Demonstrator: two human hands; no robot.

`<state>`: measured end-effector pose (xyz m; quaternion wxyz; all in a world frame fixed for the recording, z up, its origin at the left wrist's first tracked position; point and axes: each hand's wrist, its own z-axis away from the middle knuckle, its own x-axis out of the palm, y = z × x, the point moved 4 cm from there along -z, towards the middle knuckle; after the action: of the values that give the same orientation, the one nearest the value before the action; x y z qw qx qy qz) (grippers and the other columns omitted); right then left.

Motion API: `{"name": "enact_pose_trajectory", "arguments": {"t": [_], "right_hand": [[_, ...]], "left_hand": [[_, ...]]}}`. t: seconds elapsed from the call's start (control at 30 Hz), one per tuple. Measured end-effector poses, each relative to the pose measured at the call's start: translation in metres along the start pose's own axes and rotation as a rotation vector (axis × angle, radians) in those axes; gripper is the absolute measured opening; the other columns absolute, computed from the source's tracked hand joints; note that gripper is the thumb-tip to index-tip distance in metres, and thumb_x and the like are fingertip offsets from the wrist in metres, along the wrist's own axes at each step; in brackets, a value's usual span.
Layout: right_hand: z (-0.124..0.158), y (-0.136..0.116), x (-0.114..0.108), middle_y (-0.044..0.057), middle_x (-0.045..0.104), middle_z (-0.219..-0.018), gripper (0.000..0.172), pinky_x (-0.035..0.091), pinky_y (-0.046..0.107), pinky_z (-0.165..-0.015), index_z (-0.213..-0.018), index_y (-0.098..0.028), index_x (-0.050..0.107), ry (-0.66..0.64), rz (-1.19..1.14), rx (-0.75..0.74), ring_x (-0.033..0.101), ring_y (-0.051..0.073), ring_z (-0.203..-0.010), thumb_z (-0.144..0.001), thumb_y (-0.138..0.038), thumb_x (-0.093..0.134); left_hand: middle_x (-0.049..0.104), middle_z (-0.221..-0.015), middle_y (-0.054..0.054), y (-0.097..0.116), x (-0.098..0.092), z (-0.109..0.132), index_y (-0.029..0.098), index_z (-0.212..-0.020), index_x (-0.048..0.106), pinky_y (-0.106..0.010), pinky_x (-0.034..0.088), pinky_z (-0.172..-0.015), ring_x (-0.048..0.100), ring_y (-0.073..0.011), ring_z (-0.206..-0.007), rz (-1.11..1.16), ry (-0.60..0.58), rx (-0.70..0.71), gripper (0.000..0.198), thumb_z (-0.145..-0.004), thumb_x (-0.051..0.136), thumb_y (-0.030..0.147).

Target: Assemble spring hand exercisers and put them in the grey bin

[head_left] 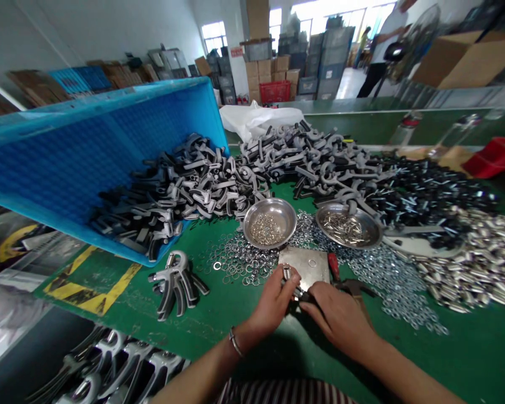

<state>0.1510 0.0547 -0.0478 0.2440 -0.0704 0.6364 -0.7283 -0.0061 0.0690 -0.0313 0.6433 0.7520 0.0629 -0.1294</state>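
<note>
My left hand (273,303) is closed, its fingertips pinching a small coiled metal spring (287,274) near the front of the green table (235,314). My right hand (340,317) is closed around a dark part (303,296) held between both hands; most of that part is hidden. Just beyond the hands lies a square metal plate (307,264) with a red-handled tool (333,266) beside it. Two assembled grey-and-black hand grippers (177,280) lie to the left of my hands.
A tilted blue crate (67,151) spills grey-black handles at left. Two steel bowls (269,221) (348,225) hold small parts; washers (387,275) and springs (483,264) cover the right. More finished grippers (109,370) sit below the table edge. A person (382,45) stands far back.
</note>
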Motion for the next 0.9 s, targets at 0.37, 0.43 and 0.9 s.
{"name": "enact_pose_trajectory", "arguments": {"t": [0.37, 0.43, 0.9], "right_hand": [[0.003, 0.004, -0.001, -0.002, 0.055, -0.07, 0.042, 0.033, 0.021, -0.047, -0.086, -0.021, 0.056, -0.101, -0.309, 0.119, 0.041, 0.009, -0.05, -0.088, -0.063, 0.06], [0.006, 0.008, 0.007, -0.007, 0.045, -0.059, 0.049, 0.025, 0.02, -0.039, -0.087, -0.021, 0.054, -0.224, -0.473, 0.255, 0.025, 0.007, -0.04, -0.094, -0.068, 0.043], [0.022, 0.025, 0.026, -0.011, 0.039, -0.042, 0.063, 0.025, 0.021, -0.033, -0.093, -0.021, 0.056, -0.359, -0.659, 0.342, 0.019, 0.007, -0.028, -0.094, -0.074, 0.023]], "left_hand": [[0.057, -0.099, -0.007, 0.0, 0.014, 0.001, 0.019, -0.099, 0.053, -0.032, 0.045, -0.091, 0.056, -0.0187, -0.095, -0.08, 0.008, 0.103, 0.015, -0.102, 0.04, 0.024], [0.056, -0.101, -0.007, 0.002, 0.018, 0.003, 0.019, -0.098, 0.054, -0.031, 0.046, -0.089, 0.055, -0.0183, -0.094, -0.116, -0.074, 0.183, 0.012, -0.101, 0.043, 0.023], [0.056, -0.103, -0.008, 0.013, 0.029, -0.015, 0.018, -0.101, 0.053, -0.033, 0.047, -0.091, 0.056, -0.0196, -0.097, -0.328, -0.284, 0.278, 0.011, -0.1, 0.043, 0.022]]}}
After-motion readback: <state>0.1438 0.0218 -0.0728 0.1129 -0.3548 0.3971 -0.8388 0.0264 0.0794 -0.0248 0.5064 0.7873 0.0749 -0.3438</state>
